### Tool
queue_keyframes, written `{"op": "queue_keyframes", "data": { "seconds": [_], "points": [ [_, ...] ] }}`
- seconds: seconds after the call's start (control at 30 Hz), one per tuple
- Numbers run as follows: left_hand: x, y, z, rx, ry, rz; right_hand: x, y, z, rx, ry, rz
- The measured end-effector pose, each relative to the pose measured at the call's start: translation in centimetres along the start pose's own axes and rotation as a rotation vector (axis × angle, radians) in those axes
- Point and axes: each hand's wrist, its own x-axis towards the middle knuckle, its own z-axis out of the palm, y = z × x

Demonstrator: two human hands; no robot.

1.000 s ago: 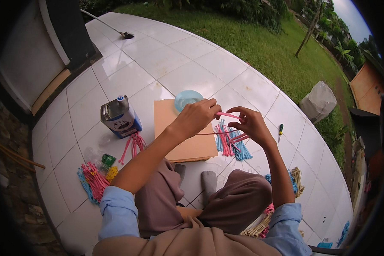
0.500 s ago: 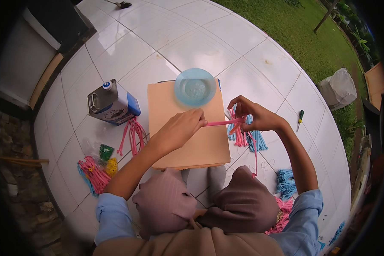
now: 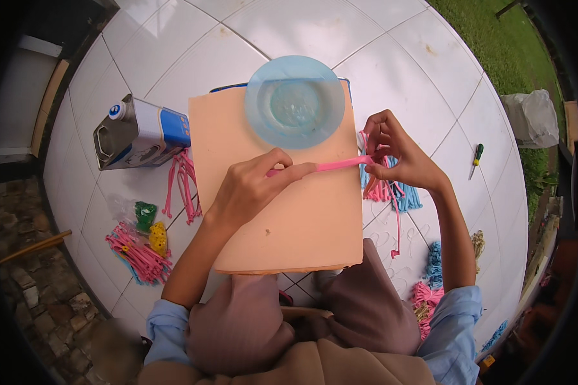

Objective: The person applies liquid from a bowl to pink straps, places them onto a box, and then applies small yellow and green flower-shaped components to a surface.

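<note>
A thin pink strip [image 3: 340, 165] stretches between my two hands over a peach-coloured board [image 3: 302, 218] lying across my knees. My left hand [image 3: 253, 189] pinches its left end, with fingers resting on the board. My right hand [image 3: 395, 154] pinches the right end just past the board's right edge. A light blue plastic plate [image 3: 295, 109] sits on the far end of the board. Under my right hand lies a heap of pink and blue strips [image 3: 392, 192] on the tiles.
A metal can with a blue label [image 3: 138, 135] lies at the left, loose pink strips [image 3: 183, 186] beside it. A bundle of pink sticks [image 3: 138, 256] and small green and yellow items lie lower left. A screwdriver [image 3: 476, 157] and a white bag [image 3: 533, 119] sit at the right.
The view has tipped down and closer onto the board. My hands have lowered the pink strip from in front of me to just above the board, near the plate.
</note>
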Motion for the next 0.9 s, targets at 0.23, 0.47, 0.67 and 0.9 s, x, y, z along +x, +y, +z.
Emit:
{"op": "queue_keyframes", "data": {
  "seconds": [0.23,0.47,0.67,0.9],
  "points": [
    [0.3,0.2,0.2,0.082,-0.046,0.063,-0.1,0.8,0.3,0.012,0.07,0.006],
    [0.2,0.0,0.5,0.104,-0.031,0.024,-0.8,0.6,1.2,-0.019,0.146,-0.023],
    [0.1,-0.1,0.7,0.086,-0.03,0.013,-1.4,2.0,1.5,-0.102,0.17,-0.129],
    [0.1,-0.2,0.6,0.04,-0.014,-0.017,-1.6,0.8,1.3,-0.164,0.126,-0.064]
  ]
}}
